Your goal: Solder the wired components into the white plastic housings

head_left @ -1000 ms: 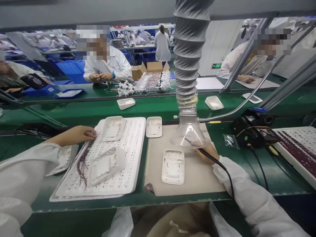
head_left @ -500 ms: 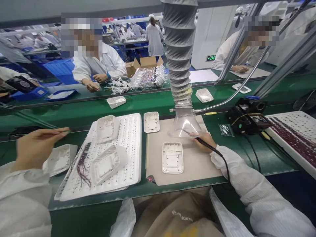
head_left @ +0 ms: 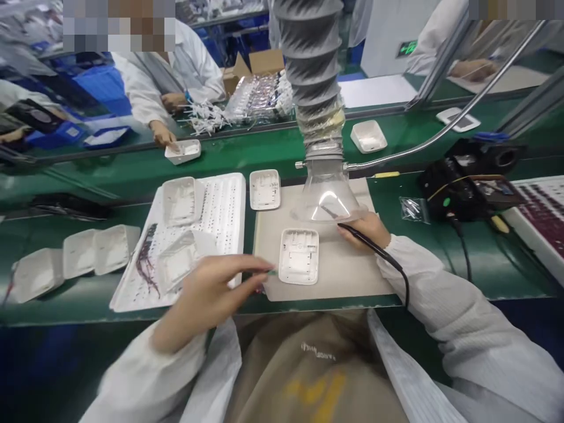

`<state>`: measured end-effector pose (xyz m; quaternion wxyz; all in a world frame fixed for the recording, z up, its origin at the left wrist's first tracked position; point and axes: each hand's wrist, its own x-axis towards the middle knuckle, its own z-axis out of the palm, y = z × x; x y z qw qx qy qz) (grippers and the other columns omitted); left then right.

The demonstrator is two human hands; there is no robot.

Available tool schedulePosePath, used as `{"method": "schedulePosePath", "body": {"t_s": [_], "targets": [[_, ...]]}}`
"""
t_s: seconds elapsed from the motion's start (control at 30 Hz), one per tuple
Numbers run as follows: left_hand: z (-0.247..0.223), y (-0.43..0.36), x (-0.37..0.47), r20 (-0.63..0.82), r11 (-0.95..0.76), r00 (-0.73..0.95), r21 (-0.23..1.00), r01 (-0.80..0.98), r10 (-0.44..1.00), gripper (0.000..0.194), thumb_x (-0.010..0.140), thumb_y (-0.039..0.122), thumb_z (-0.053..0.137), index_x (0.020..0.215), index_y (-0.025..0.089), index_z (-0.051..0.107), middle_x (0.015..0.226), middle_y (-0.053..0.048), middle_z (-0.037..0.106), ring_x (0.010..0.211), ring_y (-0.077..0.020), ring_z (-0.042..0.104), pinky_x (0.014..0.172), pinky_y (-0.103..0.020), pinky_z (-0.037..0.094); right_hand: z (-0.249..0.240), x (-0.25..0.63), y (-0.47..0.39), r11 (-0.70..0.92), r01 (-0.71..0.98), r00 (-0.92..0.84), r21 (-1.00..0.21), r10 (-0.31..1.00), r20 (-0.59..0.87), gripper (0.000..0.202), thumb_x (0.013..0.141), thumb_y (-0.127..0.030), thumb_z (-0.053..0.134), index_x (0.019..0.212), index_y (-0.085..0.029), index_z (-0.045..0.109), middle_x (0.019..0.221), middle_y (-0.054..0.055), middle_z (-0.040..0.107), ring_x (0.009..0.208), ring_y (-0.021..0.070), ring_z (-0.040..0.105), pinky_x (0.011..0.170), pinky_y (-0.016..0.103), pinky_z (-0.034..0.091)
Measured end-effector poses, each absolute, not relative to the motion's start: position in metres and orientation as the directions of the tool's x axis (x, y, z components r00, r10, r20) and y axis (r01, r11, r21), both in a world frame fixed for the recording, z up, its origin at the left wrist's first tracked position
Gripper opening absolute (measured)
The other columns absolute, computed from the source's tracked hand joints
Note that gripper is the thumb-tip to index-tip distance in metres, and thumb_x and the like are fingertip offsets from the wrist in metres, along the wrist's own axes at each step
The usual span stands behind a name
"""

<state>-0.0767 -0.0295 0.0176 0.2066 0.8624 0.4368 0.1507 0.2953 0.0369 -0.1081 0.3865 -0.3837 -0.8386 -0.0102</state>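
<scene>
My left hand (head_left: 215, 294), slightly blurred, reaches in from the left with thumb and forefinger drawn together around something small and greenish that I cannot make out. Its fingertips are just left of a white plastic housing (head_left: 298, 257) lying open side up on the beige mat (head_left: 343, 270). My right hand (head_left: 365, 232) grips a black-handled soldering iron (head_left: 370, 241) with a cable trailing from it. The iron's tip shows through a clear suction hood (head_left: 328, 200) above the mat. A second white housing (head_left: 265, 189) lies at the mat's upper left corner.
Left of the mat, a white foam tray (head_left: 224, 205) bears two housings and a bundle of dark wires (head_left: 144, 258). More housings (head_left: 79, 252) stand farther left. A black soldering station (head_left: 467, 182) is at the right. Across the bench, a person's hand (head_left: 163, 134) touches a housing (head_left: 187, 151).
My left hand has moved right, from the far left to beside the housing on the mat. The view has shifted. The person opposite now touches a housing. My right hand still holds the iron.
</scene>
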Motion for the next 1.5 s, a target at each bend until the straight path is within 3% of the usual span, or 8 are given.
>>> {"method": "schedulePosePath", "body": {"t_s": [0.2, 0.47, 0.8, 0.93, 1.07, 1.23, 1.4, 1.5], "targets": [[-0.043, 0.006, 0.009, 0.054, -0.656, 0.667, 0.258, 0.709, 0.743, 0.029, 0.098, 0.013, 0.045, 0.116, 0.02, 0.066, 0.096, -0.008, 0.074, 0.085, -0.0233, 0.072, 0.075, -0.037, 0.06, -0.104, 0.294, 0.032, 0.705, 0.673, -0.398, -0.224, 0.6, 0.694, 0.021, 0.094, -0.033, 0.057, 0.099, -0.02, 0.073, 0.089, 0.007, 0.078, 0.08, 0.0219, 0.075, 0.074, 0.032, 0.063], [-0.055, 0.023, 0.023, -0.133, -0.61, 0.61, 0.045, 0.791, 0.781, 0.03, 0.097, 0.013, 0.045, 0.119, 0.019, 0.064, 0.092, -0.01, 0.074, 0.082, -0.0252, 0.072, 0.075, -0.036, 0.057, -0.098, 0.288, 0.03, 0.751, 0.617, -0.402, -0.234, 0.558, 0.726, 0.024, 0.096, -0.033, 0.056, 0.103, -0.017, 0.072, 0.09, 0.007, 0.078, 0.077, 0.0202, 0.075, 0.072, 0.03, 0.062], [-0.066, 0.008, 0.043, -0.062, -0.57, 0.568, -0.132, 0.811, 0.821, 0.028, 0.09, 0.002, 0.039, 0.094, 0.011, 0.065, 0.077, -0.013, 0.065, 0.072, -0.0273, 0.064, 0.061, -0.036, 0.051, -0.097, 0.288, 0.028, 0.745, 0.6, -0.409, -0.291, 0.598, 0.689, 0.025, 0.096, -0.033, 0.056, 0.102, -0.016, 0.072, 0.09, 0.008, 0.078, 0.077, 0.0216, 0.075, 0.071, 0.032, 0.062], [-0.069, -0.004, 0.045, -0.07, -0.643, 0.64, -0.126, 0.755, 0.765, 0.027, 0.087, -0.001, 0.041, 0.09, 0.012, 0.065, 0.072, -0.011, 0.062, 0.072, -0.0255, 0.06, 0.07, -0.038, 0.052, -0.095, 0.287, 0.027, 0.746, 0.59, -0.406, -0.308, 0.604, 0.686, 0.024, 0.096, -0.034, 0.057, 0.101, -0.016, 0.072, 0.089, 0.009, 0.078, 0.076, 0.0222, 0.075, 0.071, 0.032, 0.062], [-0.065, -0.003, 0.035, -0.028, -0.695, 0.696, -0.083, 0.714, 0.718, 0.035, 0.09, 0.002, 0.043, 0.119, 0.009, 0.062, 0.068, -0.008, 0.061, 0.074, -0.0264, 0.056, 0.074, -0.042, 0.052, -0.094, 0.287, 0.026, 0.753, 0.579, -0.411, -0.311, 0.6, 0.686, 0.024, 0.096, -0.033, 0.057, 0.102, -0.015, 0.072, 0.093, 0.009, 0.078, 0.079, 0.0231, 0.076, 0.074, 0.033, 0.062], [-0.062, 0.02, 0.017, 0.041, -0.696, 0.696, -0.006, 0.718, 0.717, 0.026, 0.094, 0.013, 0.054, 0.113, 0.021, 0.069, 0.086, -0.012, 0.069, 0.103, -0.034, 0.056, 0.087, -0.057, 0.047, -0.093, 0.288, 0.027, 0.768, 0.579, -0.404, -0.275, 0.563, 0.721, 0.02, 0.095, -0.03, 0.059, 0.1, -0.015, 0.071, 0.088, 0.009, 0.078, 0.074, 0.0225, 0.075, 0.068, 0.032, 0.061], [-0.07, 0.037, 0.009, 0.168, -0.702, 0.687, 0.049, 0.71, 0.707, 0.013, 0.093, 0.023, 0.064, 0.098, 0.025, 0.075, 0.097, -0.009, 0.073, 0.133, -0.0406, 0.043, 0.107, -0.084, 0.011, -0.088, 0.289, 0.026, 0.784, 0.57, -0.396, -0.246, 0.524, 0.754, 0.017, 0.094, -0.029, 0.059, 0.098, -0.017, 0.07, 0.086, 0.007, 0.078, 0.073, 0.0198, 0.074, 0.067, 0.03, 0.06], [-0.074, 0.039, 0.01, 0.146, -0.723, 0.709, 0.193, 0.663, 0.69, 0.014, 0.094, 0.023, 0.063, 0.102, 0.023, 0.074, 0.114, -0.01, 0.07, 0.131, -0.0344, 0.05, 0.109, -0.072, 0.034, -0.081, 0.29, 0.021, 0.811, 0.522, -0.389, -0.263, 0.501, 0.773, 0.014, 0.093, -0.027, 0.061, 0.097, -0.016, 0.069, 0.084, 0.007, 0.077, 0.07, 0.0191, 0.074, 0.064, 0.029, 0.06]]}}
